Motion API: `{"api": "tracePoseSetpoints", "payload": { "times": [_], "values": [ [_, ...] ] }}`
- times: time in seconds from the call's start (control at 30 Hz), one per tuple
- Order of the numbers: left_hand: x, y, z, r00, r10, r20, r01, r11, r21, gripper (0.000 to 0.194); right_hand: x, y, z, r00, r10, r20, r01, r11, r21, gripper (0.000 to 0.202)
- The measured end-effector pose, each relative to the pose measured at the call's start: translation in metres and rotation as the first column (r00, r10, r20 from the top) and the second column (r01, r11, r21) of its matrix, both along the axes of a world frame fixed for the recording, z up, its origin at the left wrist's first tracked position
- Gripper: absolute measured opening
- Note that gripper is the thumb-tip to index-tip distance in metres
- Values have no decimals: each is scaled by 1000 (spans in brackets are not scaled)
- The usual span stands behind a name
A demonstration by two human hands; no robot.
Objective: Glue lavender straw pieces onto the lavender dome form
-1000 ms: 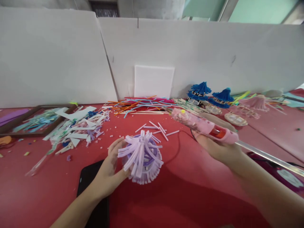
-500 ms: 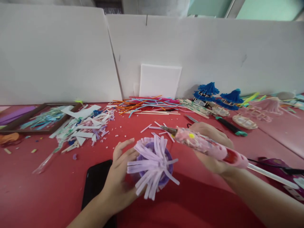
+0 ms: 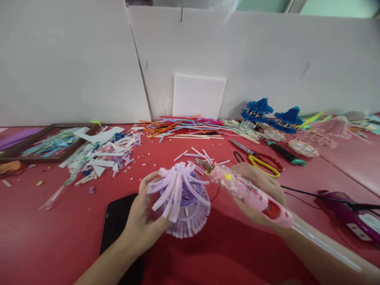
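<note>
Wrapped round a purple model pavilion is my left hand, its thumb toward me. Light purple strips fan down from the model's peak over a darker purple ring, and a wider fringe of strips circles below. My right hand grips a pink glue gun, with a clear glue stick sticking out of its back end. The gun's metal nozzle points left, close to the model's upper right side; I cannot tell whether they touch. Short purple strips lie on the red table just behind the model.
Scissors and a green-black cutter lie right of centre. Blue model pavilions stand at the back right. A black phone, white paper scraps and a brown frame are left. A magenta corded tool lies right.
The model has tilted, so its peak points away and its lower fringe shows. My right hand and the glue gun have shifted left and down, uncovering the scissors.
</note>
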State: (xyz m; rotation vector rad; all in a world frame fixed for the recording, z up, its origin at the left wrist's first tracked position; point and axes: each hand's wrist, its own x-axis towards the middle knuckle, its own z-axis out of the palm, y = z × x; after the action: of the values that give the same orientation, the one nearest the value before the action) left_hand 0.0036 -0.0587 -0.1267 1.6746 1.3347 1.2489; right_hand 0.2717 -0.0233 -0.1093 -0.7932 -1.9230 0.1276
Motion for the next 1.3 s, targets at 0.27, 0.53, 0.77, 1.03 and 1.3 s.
{"api": "tracePoseSetpoints", "payload": {
  "times": [0.27,0.53,0.77,1.03,1.3],
  "values": [
    [-1,-4,1,987,-84,135,86,996,-4,51,3,-7,10,982,159,105,-169,981,94,18],
    [4,-3,6,960,-141,243,145,989,1,43,-2,-15,14,986,66,150,-82,991,103,11],
    [3,-5,6,957,-131,258,141,990,-20,40,0,-8,11,985,72,155,-94,986,138,11],
    [4,-6,7,961,-149,231,168,984,-64,48,-1,-7,9,989,65,133,-88,980,181,17],
    [1,-8,-2,977,-157,147,165,985,-44,53,4,-11,-3,999,46,25,-49,993,103,11]
  ]
}}
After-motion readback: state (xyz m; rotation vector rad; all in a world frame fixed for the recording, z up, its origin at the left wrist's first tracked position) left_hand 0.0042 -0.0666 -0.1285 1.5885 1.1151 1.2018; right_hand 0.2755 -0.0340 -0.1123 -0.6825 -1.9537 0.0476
